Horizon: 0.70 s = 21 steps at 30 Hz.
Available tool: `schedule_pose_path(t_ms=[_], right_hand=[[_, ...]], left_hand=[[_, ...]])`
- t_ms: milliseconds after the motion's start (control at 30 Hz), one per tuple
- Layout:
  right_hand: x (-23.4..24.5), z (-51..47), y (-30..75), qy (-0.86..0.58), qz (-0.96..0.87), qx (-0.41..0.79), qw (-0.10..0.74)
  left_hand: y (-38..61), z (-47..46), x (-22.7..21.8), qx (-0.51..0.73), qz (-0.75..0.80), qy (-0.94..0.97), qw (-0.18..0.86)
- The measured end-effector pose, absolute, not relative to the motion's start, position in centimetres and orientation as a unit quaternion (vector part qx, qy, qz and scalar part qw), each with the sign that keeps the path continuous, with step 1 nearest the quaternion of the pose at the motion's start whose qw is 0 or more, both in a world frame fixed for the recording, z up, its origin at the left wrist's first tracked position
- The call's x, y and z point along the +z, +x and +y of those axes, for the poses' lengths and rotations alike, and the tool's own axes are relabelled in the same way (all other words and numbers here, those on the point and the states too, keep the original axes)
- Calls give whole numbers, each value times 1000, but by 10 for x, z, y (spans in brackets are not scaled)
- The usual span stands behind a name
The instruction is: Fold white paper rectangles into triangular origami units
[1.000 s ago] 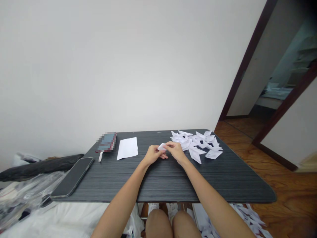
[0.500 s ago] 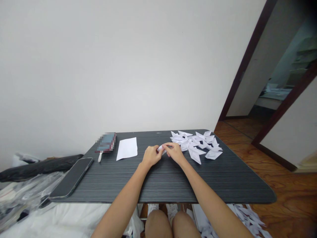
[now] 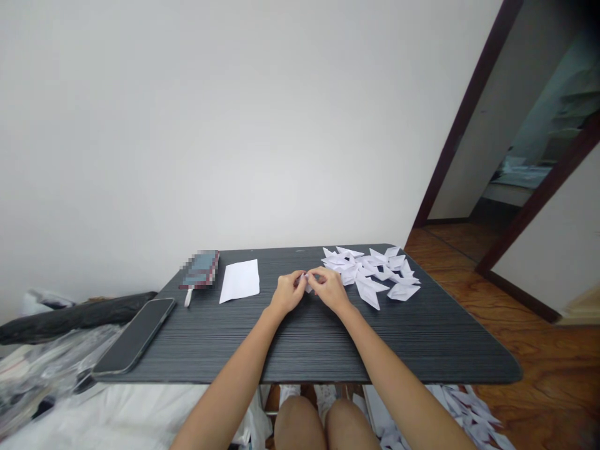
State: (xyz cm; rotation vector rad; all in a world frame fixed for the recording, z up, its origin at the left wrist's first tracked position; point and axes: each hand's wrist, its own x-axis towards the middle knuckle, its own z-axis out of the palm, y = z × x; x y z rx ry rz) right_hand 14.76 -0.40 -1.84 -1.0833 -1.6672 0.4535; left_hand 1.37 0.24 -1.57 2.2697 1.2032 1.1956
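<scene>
Above the middle of the dark table, a small folded piece of white paper (image 3: 308,287) is pinched between my two hands, mostly hidden by the fingers. My left hand (image 3: 289,292) grips it from the left with thumb and index finger. From the right, my right hand (image 3: 328,289) holds it with bent fingers, the fingertips of both hands almost meeting. Close beside my right hand lies a pile of folded white paper shapes (image 3: 370,289) with pointed ends. A flat white paper sheet (image 3: 240,280) rests to the left of my left hand.
On the dark table (image 3: 210,350) a phone (image 3: 135,337) lies at the left edge. Behind it is a blurred-out item (image 3: 200,270) with a white handle-like piece (image 3: 189,297). A white wall stands behind. More folded papers (image 3: 469,412) lie below the table at right.
The fingertips of both hands have drawn closer together on the folded paper, and less of it shows between them. Other things on the table stay in place.
</scene>
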Motion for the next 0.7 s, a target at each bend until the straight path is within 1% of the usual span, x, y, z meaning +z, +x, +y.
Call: schedule_pose_path(t_ms=[100,267,500,700], right_hand=[[-19,-3,148,-446,-690,194,536],[-18,0,154,-418,-674,248,557],[-12,-7,162,-366,-740,263,499],[-15,-4,171,-362,-772,228,469]], left_hand=[[12,3,-15,428,415,781,188],[10,5,-12,444,384,775,233],[1,4,-5,426,389,788,215],[-7,1,1,393,307,820,281]])
